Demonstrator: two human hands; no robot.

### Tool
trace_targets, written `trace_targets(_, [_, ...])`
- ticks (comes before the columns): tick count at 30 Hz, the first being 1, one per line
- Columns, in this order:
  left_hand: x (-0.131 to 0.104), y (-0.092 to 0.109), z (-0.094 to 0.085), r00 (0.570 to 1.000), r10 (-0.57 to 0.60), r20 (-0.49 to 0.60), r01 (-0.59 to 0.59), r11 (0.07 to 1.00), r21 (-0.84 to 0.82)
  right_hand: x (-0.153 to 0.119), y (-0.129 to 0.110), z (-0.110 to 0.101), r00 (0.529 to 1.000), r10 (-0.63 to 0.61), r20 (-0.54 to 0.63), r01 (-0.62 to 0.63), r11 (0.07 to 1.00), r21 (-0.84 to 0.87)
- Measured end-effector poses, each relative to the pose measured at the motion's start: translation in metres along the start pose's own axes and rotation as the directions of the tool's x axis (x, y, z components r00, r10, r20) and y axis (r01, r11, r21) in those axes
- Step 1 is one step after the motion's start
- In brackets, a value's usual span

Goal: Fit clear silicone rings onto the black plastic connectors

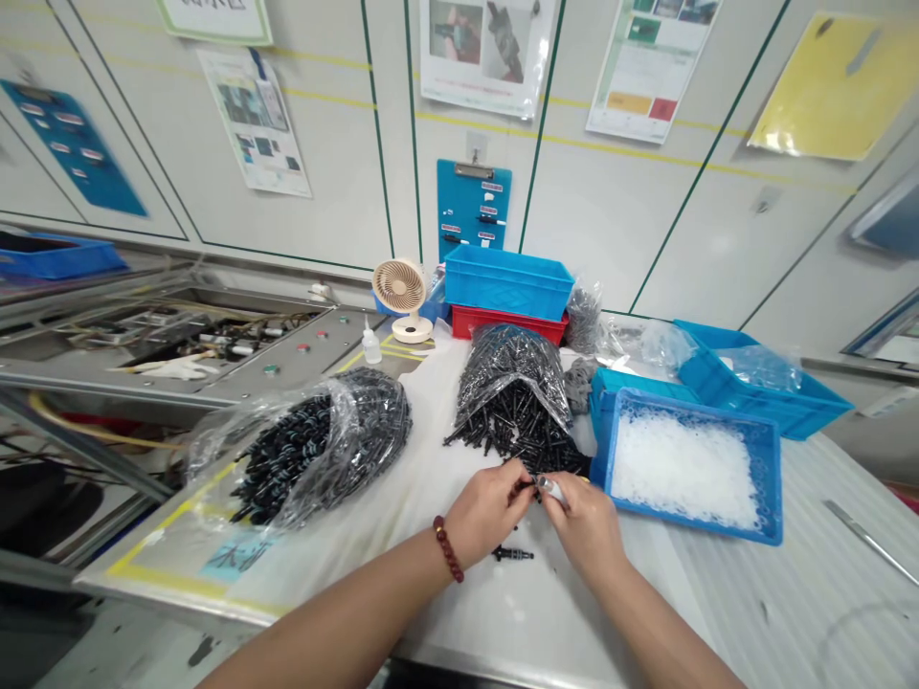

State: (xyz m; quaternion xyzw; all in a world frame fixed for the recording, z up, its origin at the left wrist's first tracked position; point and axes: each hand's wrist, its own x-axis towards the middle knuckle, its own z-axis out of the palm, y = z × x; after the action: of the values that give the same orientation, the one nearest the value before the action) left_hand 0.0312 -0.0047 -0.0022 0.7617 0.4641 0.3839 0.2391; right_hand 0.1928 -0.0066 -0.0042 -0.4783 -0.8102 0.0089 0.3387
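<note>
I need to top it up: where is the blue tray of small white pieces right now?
In the head view, the blue tray is right of centre, just right of the right hand and in front of another blue bin.

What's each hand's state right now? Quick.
Left hand: closed, pinching what looks like a small black part.
Right hand: closed, holding a white-and-silver pen-like tool.

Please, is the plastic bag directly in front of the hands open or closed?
Open. The plastic bag gapes at its near side, and slim black parts spill from its mouth onto the white surface.
</note>
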Motion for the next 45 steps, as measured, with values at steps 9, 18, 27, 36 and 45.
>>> trace_targets(9, [-0.001, -0.001, -0.002, 0.997, 0.074, 0.031, -0.076, 0.996, 0.039, 0.002, 0.003, 0.003, 0.993, 0.104, 0.052, -0.112, 0.973, 0.201])
trace_targets(18, [-0.001, -0.004, 0.004, 0.932, 0.349, 0.096, -0.356, 0.840, 0.409, 0.001, 0.000, 0.002, 0.987, 0.161, 0.016, -0.161, 0.986, 0.041])
trace_targets(27, [-0.005, -0.005, 0.008, 0.879, 0.448, 0.167, -0.461, 0.701, 0.545, 0.002, -0.001, 0.003, 0.983, 0.184, 0.006, -0.184, 0.983, -0.010])
trace_targets(36, [-0.003, -0.002, 0.005, 0.900, 0.423, 0.107, -0.421, 0.776, 0.469, 0.003, 0.000, 0.003, 0.978, 0.207, 0.020, -0.207, 0.978, 0.012])
trace_targets(45, [-0.001, -0.001, -0.002, 0.971, 0.226, 0.071, -0.233, 0.967, 0.101, 0.004, -0.001, 0.001, 0.978, 0.208, -0.007, -0.207, 0.976, 0.061])
